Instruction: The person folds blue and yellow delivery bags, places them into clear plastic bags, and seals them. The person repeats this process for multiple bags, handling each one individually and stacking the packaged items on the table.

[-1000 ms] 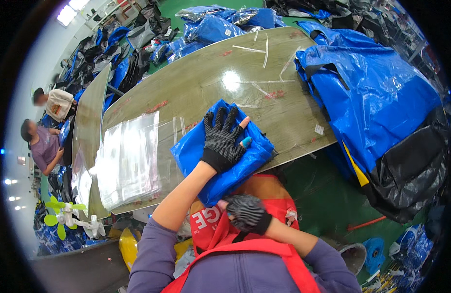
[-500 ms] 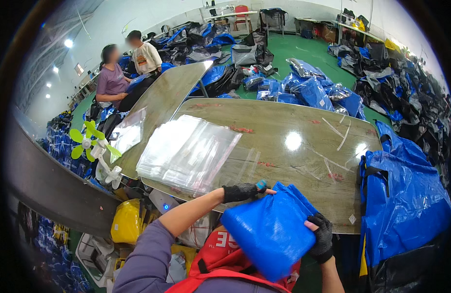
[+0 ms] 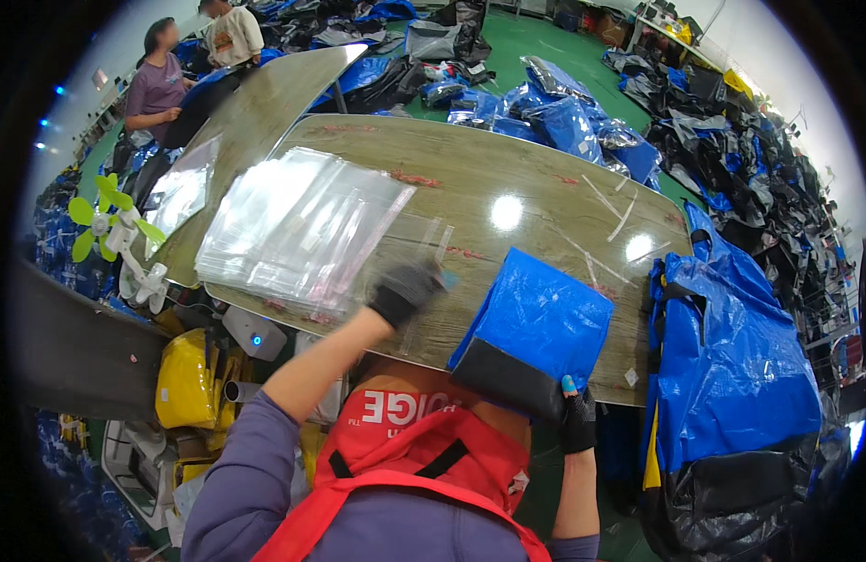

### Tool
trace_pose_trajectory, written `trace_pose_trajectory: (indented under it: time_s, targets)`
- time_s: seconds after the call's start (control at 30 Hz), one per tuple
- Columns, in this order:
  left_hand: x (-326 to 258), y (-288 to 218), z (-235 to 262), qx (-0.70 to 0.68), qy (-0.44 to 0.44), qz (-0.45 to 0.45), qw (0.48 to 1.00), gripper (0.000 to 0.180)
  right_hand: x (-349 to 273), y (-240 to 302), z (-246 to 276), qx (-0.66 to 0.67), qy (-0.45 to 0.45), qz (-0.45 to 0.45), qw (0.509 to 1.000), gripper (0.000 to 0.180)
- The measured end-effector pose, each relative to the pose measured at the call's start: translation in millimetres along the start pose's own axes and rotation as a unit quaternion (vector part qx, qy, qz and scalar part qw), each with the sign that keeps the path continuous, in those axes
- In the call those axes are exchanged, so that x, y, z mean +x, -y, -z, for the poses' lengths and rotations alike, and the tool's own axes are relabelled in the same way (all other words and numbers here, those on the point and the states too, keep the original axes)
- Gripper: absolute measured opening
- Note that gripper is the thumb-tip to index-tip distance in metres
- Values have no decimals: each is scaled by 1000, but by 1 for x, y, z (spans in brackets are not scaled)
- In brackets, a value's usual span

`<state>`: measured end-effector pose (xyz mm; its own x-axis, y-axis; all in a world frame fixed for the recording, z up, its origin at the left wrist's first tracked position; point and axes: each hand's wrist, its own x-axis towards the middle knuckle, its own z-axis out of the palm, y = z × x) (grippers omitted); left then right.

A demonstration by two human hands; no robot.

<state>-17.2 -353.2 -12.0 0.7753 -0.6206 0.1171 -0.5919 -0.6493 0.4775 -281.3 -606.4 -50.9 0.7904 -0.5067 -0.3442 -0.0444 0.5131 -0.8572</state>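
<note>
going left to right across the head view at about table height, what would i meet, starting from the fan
Fan with green blades → stack of clear plastic bags → left hand → folded blue and black bundle → large blue and black bag

Black gloves (image 3: 403,295), teal at left fingers (image 3: 447,279) and right fingers (image 3: 569,385); touching the right, a blue bag (image 3: 545,314), black-banded; right of those, a blue-and-black heap (image 3: 732,365) edged yellow; under the left, a brown wood-grained bench (image 3: 451,169), red-smudged; farther left, whitish plastic (image 3: 302,225) and lime fan blades (image 3: 81,212)
</note>
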Motion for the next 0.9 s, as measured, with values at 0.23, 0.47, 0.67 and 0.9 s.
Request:
trace_pose_trajectory:
  time_s: [0.23, 0.47, 0.67, 0.9]
  targets:
    - [-17, 45, -29, 114, 12, -256, 960, 56, 2, 13, 10, 28, 27, -88, 995, 63]
    - [-47, 44, -26, 34, -10, -103, 994, 38, 6, 41, 29, -142, 88, -105, 980, 71]
    - [-51, 52, -32, 6, -41, -126, 991, 36, 0, 66, 27, -184, 132, -159, 961, 77]
    - [-48, 60, -31, -47, -15, -114, 992, 40, 6, 69, 33, -191, 124, -148, 963, 78]
